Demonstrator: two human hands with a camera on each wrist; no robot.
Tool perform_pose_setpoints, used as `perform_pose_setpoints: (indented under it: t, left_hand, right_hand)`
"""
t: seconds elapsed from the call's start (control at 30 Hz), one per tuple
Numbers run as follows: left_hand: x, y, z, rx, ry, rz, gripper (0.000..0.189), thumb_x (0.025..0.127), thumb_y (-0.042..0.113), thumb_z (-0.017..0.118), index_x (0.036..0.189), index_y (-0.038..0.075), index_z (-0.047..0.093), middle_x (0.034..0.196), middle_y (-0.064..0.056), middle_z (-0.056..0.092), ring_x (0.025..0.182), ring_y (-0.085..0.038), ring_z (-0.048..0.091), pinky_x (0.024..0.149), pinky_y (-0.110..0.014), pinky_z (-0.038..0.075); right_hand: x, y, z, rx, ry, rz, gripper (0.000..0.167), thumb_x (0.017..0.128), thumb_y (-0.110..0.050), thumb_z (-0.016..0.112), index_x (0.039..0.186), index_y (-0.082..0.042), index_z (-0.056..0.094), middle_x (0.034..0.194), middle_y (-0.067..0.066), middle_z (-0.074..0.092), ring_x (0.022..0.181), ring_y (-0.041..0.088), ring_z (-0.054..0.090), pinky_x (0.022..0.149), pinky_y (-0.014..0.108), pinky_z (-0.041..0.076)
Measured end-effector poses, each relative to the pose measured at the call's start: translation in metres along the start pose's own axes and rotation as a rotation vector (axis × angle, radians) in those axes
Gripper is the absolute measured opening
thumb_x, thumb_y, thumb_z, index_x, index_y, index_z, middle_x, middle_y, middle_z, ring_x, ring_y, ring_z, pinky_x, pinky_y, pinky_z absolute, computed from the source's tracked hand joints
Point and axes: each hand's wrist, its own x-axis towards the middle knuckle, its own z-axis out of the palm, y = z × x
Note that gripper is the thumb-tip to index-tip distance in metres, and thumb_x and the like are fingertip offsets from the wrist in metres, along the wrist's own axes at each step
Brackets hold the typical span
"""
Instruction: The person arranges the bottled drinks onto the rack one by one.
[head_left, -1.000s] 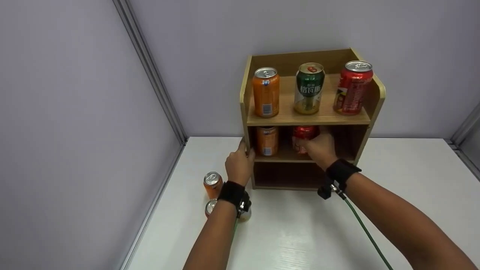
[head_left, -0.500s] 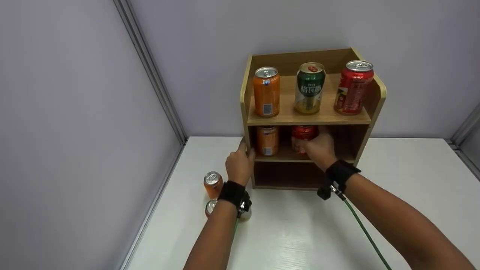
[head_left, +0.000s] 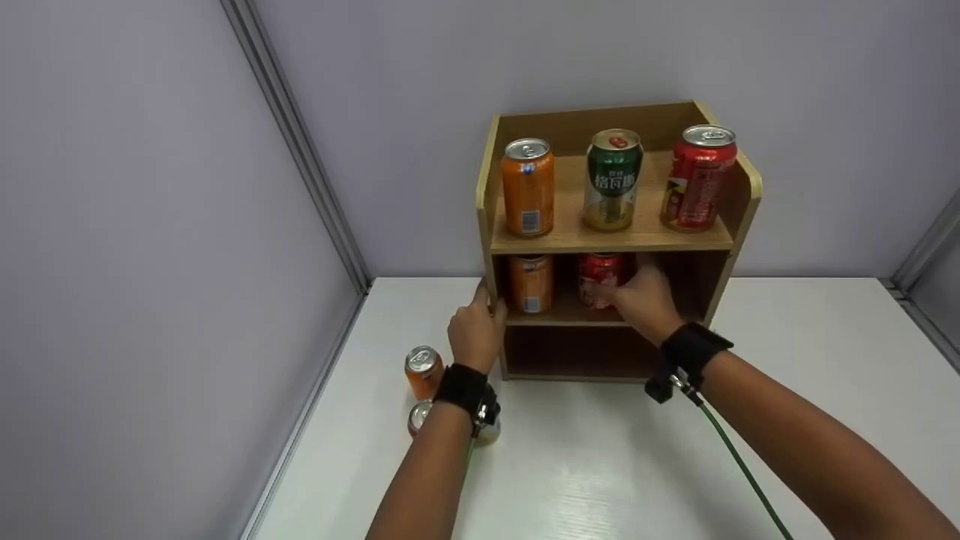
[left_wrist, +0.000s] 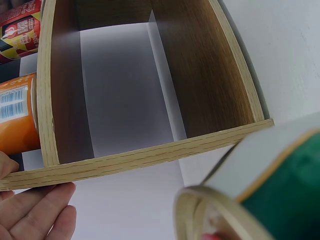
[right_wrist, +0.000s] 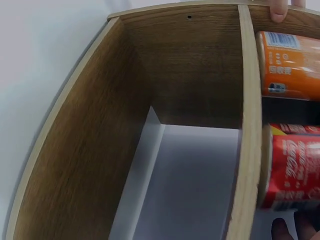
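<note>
In the head view my left hand (head_left: 476, 334) holds the left side panel of a small wooden shelf (head_left: 611, 246). The left wrist view shows its thumb inside the panel and its fingers (left_wrist: 45, 210) outside. My right hand (head_left: 646, 300) reaches into the middle tier and grips a red soda can (head_left: 596, 279), thumb at the front and other fingers mostly hidden. This can stands upright; the right wrist view shows its lettered side, slightly blurred. To its left on the same tier stands an orange can (head_left: 531, 285).
On the top tier stand an orange can (head_left: 528, 187), a green can (head_left: 613, 180) and a red can (head_left: 699, 178). Left of the shelf, another orange can (head_left: 424, 373) and partly hidden cans stand on the white table (head_left: 600, 465) by my left forearm. A green cable (head_left: 742, 465) trails from my right wrist.
The head view has shifted slightly. My right wrist has moved a little to the right, with the fingers still at the red can. My left hand stays on the side panel.
</note>
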Motion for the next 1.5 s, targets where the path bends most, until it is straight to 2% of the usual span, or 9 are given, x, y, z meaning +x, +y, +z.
perform_pose_setpoints:
  t: [0.17, 0.37, 0.47, 0.67, 0.8, 0.93, 1.17, 1.33, 1.5]
  left_hand:
    - [0.0, -0.001, 0.001, 0.0, 0.001, 0.006, 0.033, 0.103, 0.026, 0.066, 0.13, 0.006, 0.068, 0.079, -0.014, 0.077, 0.065, -0.031, 0.074, 0.059, -0.047, 0.056]
    - [0.002, -0.002, 0.0, 0.009, 0.002, 0.008, 0.033, 0.103, 0.027, 0.066, 0.128, 0.006, 0.068, 0.076, -0.014, 0.077, 0.062, -0.029, 0.072, 0.057, -0.047, 0.056]
    - [0.003, -0.001, 0.0, 0.006, -0.001, 0.006, 0.032, 0.102, 0.026, 0.066, 0.126, 0.005, 0.069, 0.076, -0.014, 0.077, 0.063, -0.029, 0.072, 0.058, -0.046, 0.056]
    - [0.003, 0.0, -0.001, 0.009, -0.002, 0.005, 0.027, 0.101, 0.026, 0.068, 0.119, 0.005, 0.069, 0.076, -0.015, 0.076, 0.062, -0.03, 0.072, 0.058, -0.047, 0.056]
    - [0.004, 0.001, 0.0, 0.021, 0.003, 0.014, 0.027, 0.101, 0.025, 0.068, 0.118, 0.004, 0.07, 0.077, -0.016, 0.076, 0.064, -0.032, 0.073, 0.058, -0.047, 0.056]
    - [0.004, 0.0, 0.001, 0.024, 0.006, 0.015, 0.028, 0.101, 0.026, 0.068, 0.119, 0.005, 0.069, 0.078, -0.016, 0.077, 0.065, -0.033, 0.074, 0.058, -0.048, 0.056]
    - [0.001, 0.0, 0.001, 0.021, 0.011, 0.016, 0.03, 0.101, 0.027, 0.068, 0.122, 0.006, 0.069, 0.079, -0.017, 0.077, 0.066, -0.035, 0.074, 0.059, -0.049, 0.056]
    - [0.0, -0.001, 0.001, 0.01, 0.014, 0.009, 0.029, 0.101, 0.026, 0.068, 0.122, 0.006, 0.069, 0.078, -0.016, 0.077, 0.066, -0.035, 0.074, 0.06, -0.051, 0.056]
    - [-0.001, -0.002, 0.002, 0.003, 0.005, 0.002, 0.03, 0.102, 0.025, 0.067, 0.124, 0.006, 0.069, 0.077, -0.015, 0.077, 0.064, -0.033, 0.074, 0.059, -0.048, 0.057]
  right_hand:
    - [-0.015, 0.008, -0.013, -0.085, 0.012, -0.029, 0.095, 0.087, -0.038, 0.086, 0.159, -0.003, 0.035, 0.157, 0.022, 0.048, 0.145, 0.039, 0.048, 0.12, 0.057, 0.039]
    - [-0.036, 0.016, -0.028, -0.101, 0.053, -0.17, 0.085, 0.086, -0.029, 0.088, 0.155, -0.005, 0.044, 0.154, 0.023, 0.044, 0.142, 0.043, 0.049, 0.118, 0.059, 0.042]
    - [-0.045, 0.019, -0.036, -0.091, 0.081, -0.268, 0.078, 0.085, -0.022, 0.089, 0.15, -0.003, 0.05, 0.148, 0.02, 0.047, 0.138, 0.04, 0.052, 0.117, 0.051, 0.044]
    - [-0.064, 0.025, -0.05, -0.058, 0.165, -0.436, 0.069, 0.082, -0.003, 0.088, 0.142, 0.004, 0.056, 0.14, 0.018, 0.054, 0.13, 0.017, 0.057, 0.107, 0.009, 0.044]
    - [-0.077, 0.03, -0.059, 0.044, 0.297, -0.49, 0.067, 0.077, 0.012, 0.086, 0.138, 0.01, 0.057, 0.132, 0.013, 0.058, 0.124, 0.004, 0.057, 0.103, 0.01, 0.047]
    - [-0.088, 0.04, -0.07, 0.17, 0.415, -0.405, 0.068, 0.08, 0.015, 0.081, 0.141, 0.007, 0.054, 0.13, -0.001, 0.059, 0.122, 0.006, 0.06, 0.102, 0.013, 0.05]
    - [-0.086, 0.079, -0.087, 0.352, 0.511, -0.078, 0.072, 0.087, 0.006, 0.078, 0.15, -0.012, 0.048, 0.129, -0.009, 0.055, 0.124, 0.007, 0.058, 0.097, 0.01, 0.05]
    - [-0.078, 0.114, -0.094, 0.493, 0.473, 0.103, 0.076, 0.092, -0.007, 0.079, 0.158, -0.015, 0.04, 0.132, -0.011, 0.053, 0.124, 0.005, 0.057, 0.093, 0.007, 0.049]
    - [-0.079, 0.14, -0.091, 0.548, 0.354, 0.212, 0.08, 0.102, -0.028, 0.069, 0.167, -0.017, 0.024, 0.156, 0.003, 0.046, 0.134, 0.006, 0.053, 0.1, 0.01, 0.049]
